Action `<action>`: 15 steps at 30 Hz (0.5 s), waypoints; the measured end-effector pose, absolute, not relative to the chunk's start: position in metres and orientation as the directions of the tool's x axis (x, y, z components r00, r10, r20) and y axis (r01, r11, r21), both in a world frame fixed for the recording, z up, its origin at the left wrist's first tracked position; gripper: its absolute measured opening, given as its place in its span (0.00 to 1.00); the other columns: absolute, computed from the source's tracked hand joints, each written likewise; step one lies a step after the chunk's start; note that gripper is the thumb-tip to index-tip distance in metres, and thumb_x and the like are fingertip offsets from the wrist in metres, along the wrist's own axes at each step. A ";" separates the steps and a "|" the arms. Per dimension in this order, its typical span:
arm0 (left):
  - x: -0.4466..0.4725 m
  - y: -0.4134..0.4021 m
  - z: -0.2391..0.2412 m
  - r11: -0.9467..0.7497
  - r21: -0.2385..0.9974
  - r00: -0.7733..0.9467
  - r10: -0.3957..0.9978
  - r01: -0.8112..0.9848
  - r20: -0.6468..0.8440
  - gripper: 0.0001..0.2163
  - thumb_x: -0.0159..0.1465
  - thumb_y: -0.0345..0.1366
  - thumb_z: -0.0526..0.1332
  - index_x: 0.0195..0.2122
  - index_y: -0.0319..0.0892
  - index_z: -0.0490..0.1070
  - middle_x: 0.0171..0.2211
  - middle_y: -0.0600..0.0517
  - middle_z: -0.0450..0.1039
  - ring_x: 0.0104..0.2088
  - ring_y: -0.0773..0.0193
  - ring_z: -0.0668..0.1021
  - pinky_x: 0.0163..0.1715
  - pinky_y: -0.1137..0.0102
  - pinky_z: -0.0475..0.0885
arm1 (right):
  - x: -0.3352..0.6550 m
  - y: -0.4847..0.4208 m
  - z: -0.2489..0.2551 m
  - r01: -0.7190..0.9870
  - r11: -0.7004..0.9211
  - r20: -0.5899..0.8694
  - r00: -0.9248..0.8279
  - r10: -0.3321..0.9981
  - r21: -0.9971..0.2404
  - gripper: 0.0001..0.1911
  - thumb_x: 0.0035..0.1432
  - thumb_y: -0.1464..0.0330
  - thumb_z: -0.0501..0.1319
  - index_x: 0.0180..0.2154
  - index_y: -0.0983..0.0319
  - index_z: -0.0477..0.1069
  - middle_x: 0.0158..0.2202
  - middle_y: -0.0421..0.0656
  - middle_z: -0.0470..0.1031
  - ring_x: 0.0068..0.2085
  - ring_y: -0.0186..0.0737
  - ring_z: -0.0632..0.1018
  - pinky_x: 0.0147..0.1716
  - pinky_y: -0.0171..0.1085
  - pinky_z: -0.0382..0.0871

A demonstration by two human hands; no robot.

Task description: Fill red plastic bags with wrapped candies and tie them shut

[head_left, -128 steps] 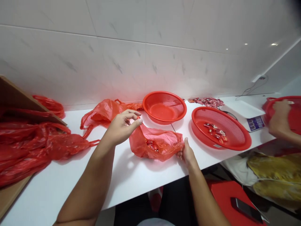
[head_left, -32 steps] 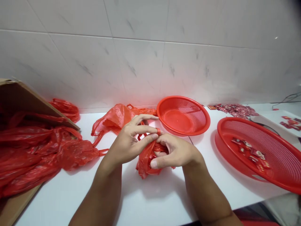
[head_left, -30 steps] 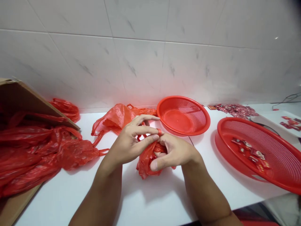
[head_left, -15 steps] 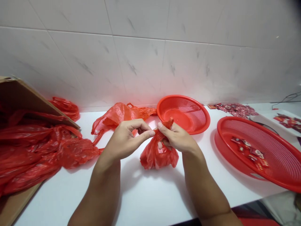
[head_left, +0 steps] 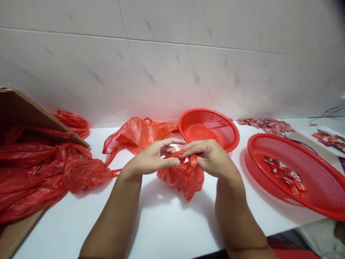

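A small red plastic bag [head_left: 182, 178], bunched into a pouch, rests on the white counter [head_left: 167, 226] in front of me. My left hand [head_left: 151, 160] pinches one twisted handle of the bag between thumb and fingers. My right hand [head_left: 212, 158] grips the other handle, fingers curled over it. Both hands meet just above the pouch, and the handles cross between them. What the pouch contains is hidden.
An empty red mesh basket [head_left: 209, 127] stands behind my hands. A larger red basket [head_left: 296, 172] at the right holds several small red packets. Loose red bags [head_left: 137, 132] lie behind; more spill from a cardboard box [head_left: 24, 115] at the left. More packets [head_left: 269, 125] lie by the wall.
The bag went from lying open and spread between my hands to a gathered pouch. My hands came together over it and now twist its handles across each other; the view shifted left.
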State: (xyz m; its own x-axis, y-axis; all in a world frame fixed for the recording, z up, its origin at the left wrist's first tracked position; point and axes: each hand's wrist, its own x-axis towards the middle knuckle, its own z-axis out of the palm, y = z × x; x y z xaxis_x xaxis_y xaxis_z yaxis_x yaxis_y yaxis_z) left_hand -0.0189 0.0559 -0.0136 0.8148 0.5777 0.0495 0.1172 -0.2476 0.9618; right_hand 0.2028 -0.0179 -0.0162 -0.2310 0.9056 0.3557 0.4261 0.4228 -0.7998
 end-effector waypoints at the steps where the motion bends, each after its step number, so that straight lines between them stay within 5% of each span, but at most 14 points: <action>1: -0.020 0.057 -0.014 -0.237 0.964 0.808 0.588 0.119 0.044 0.25 0.67 0.46 0.67 0.64 0.45 0.71 0.38 0.47 0.82 0.41 0.57 0.84 0.45 0.62 0.79 | 0.201 -0.017 -0.017 0.484 0.444 0.394 -0.208 0.895 -0.754 0.30 0.48 0.87 0.55 0.38 0.53 0.86 0.42 0.38 0.86 0.43 0.40 0.84 0.45 0.40 0.79; 4: -0.018 0.058 -0.016 -0.205 0.973 0.754 0.655 0.109 0.054 0.21 0.74 0.50 0.55 0.62 0.46 0.73 0.41 0.45 0.83 0.47 0.56 0.84 0.53 0.59 0.77 | 0.194 -0.016 -0.018 0.561 0.512 0.485 -0.211 0.848 -0.651 0.30 0.48 0.87 0.54 0.38 0.53 0.85 0.44 0.38 0.86 0.46 0.41 0.85 0.49 0.41 0.79; 7: -0.013 0.055 -0.017 -0.217 0.972 0.725 0.683 0.086 0.089 0.19 0.74 0.50 0.56 0.55 0.46 0.78 0.47 0.46 0.82 0.50 0.57 0.81 0.55 0.59 0.75 | 0.192 -0.016 -0.017 0.541 0.571 0.522 -0.262 0.812 -0.617 0.30 0.49 0.88 0.55 0.41 0.54 0.85 0.48 0.39 0.85 0.49 0.41 0.84 0.51 0.42 0.79; 11: -0.010 0.051 -0.012 -0.310 0.933 0.770 0.635 0.181 0.061 0.19 0.73 0.49 0.56 0.38 0.43 0.82 0.38 0.48 0.82 0.40 0.59 0.81 0.47 0.63 0.76 | 0.197 -0.019 -0.013 0.492 0.560 0.444 -0.342 0.828 -0.667 0.25 0.56 0.83 0.61 0.46 0.51 0.84 0.51 0.39 0.84 0.48 0.40 0.84 0.49 0.41 0.79; 15: -0.016 0.043 -0.013 -0.377 0.830 0.659 0.752 0.410 0.015 0.17 0.71 0.50 0.58 0.38 0.45 0.82 0.33 0.51 0.81 0.33 0.61 0.79 0.35 0.68 0.71 | 0.205 -0.020 -0.011 0.510 0.512 0.358 -0.373 0.856 -0.692 0.09 0.69 0.65 0.64 0.44 0.52 0.85 0.54 0.43 0.82 0.50 0.44 0.84 0.49 0.44 0.78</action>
State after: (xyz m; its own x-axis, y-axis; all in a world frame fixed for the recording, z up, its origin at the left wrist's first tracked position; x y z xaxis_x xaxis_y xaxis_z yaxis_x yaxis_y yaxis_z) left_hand -0.0159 0.0435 -0.0130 0.6593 0.7518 0.0153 0.4105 -0.3769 0.8304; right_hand 0.2051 -0.0199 -0.0113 -0.3734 0.8559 0.3578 0.5097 0.5116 -0.6917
